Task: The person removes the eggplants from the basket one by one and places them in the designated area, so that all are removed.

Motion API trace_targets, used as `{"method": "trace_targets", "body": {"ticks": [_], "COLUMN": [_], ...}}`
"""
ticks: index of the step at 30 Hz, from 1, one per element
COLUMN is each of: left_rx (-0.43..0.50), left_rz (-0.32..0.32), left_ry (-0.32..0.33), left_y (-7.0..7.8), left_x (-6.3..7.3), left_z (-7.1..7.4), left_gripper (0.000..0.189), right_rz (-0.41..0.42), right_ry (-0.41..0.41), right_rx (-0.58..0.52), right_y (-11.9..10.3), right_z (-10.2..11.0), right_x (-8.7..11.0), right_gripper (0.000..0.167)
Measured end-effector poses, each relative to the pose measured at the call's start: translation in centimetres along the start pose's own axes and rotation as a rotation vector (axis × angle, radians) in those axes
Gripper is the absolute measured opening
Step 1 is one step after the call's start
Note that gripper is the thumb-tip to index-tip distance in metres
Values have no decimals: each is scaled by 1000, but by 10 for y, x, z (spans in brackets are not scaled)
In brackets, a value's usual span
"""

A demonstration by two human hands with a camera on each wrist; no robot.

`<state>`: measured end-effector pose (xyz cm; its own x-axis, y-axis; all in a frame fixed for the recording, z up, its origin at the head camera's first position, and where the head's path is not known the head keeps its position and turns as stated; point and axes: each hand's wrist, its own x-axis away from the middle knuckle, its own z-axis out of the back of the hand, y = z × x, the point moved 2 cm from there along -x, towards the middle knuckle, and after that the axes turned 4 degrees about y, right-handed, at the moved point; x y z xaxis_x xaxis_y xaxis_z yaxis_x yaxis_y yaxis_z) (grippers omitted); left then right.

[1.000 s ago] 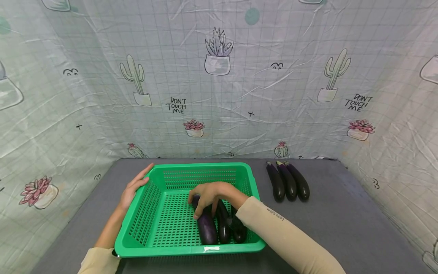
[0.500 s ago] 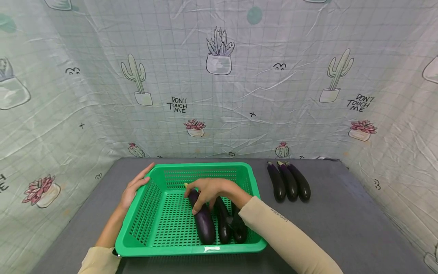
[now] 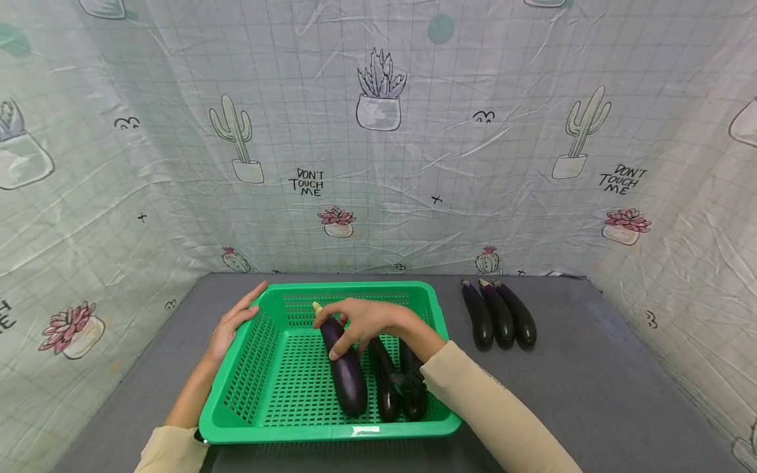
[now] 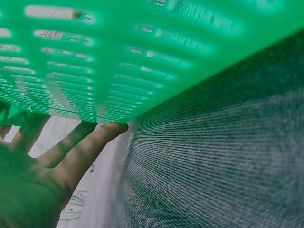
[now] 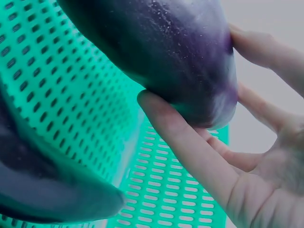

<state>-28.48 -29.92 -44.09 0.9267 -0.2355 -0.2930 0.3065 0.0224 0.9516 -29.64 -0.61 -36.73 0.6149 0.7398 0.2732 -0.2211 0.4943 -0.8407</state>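
Observation:
A green plastic basket (image 3: 296, 434) with slotted walls stands on the grey table. My left hand (image 3: 227, 325) touches its left side with straight fingers; the left wrist view shows the fingertips (image 4: 116, 127) against the outer wall. Inside the basket, my right hand (image 3: 369, 318) pinches a dark purple eggplant (image 3: 347, 384) near its pale stem, thumb on one side and fingers on the other. That eggplant (image 5: 175, 52) fills the top of the right wrist view. To its right in the basket lie two more eggplants, one in the middle (image 3: 387, 397) and one farther right (image 3: 415, 397), partly behind my right arm.
Three eggplants (image 3: 498, 315) lie side by side on the grey table (image 3: 579, 368), right of the basket. A patterned cloth (image 3: 414, 157) with cactus drawings hangs behind the table and along both sides.
My right hand has moved the held eggplant a little left and away from me, so its stem now shows near the basket's back wall. The left hand and basket have stayed put.

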Motion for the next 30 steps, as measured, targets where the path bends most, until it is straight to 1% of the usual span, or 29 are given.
{"method": "trace_targets", "body": {"ticks": [4, 6, 8, 11, 15, 18, 20, 24, 26, 30], "left_rx": [18, -11, -61, -101, -78, -99, -130, -172, -175, -158], "left_rz": [1, -5, -9, 6, 28, 15, -1, -18, -18, -29], "left_ry": [-5, 3, 19, 36, 36, 41, 47, 53, 51, 43], "left_y": [0, 0, 0, 0, 0, 0, 0, 0, 0, 0], "left_x": [1, 1, 1, 0, 0, -1, -1, 0, 0, 0], "left_z": [0, 1, 1, 1, 1, 1, 2, 3, 3, 2], "left_gripper": [56, 56, 56, 55, 54, 54, 54, 54, 55, 55], "right_rz": [18, 19, 23, 43, 84, 112, 130, 164, 168, 166], "right_ry": [17, 22, 29, 47, 75, 96, 108, 125, 141, 198], "right_rx": [-9, -18, -30, -29, -4, 7, 9, -9, -26, -20], "right_y": [-4, -5, -6, -8, -11, -12, -13, -13, -12, -8], "right_z": [3, 5, 7, 10, 12, 14, 16, 18, 20, 25], "right_x": [4, 7, 9, 14, 21, 28, 33, 45, 51, 66], "right_gripper": [59, 58, 58, 59, 59, 59, 59, 60, 59, 59]}}
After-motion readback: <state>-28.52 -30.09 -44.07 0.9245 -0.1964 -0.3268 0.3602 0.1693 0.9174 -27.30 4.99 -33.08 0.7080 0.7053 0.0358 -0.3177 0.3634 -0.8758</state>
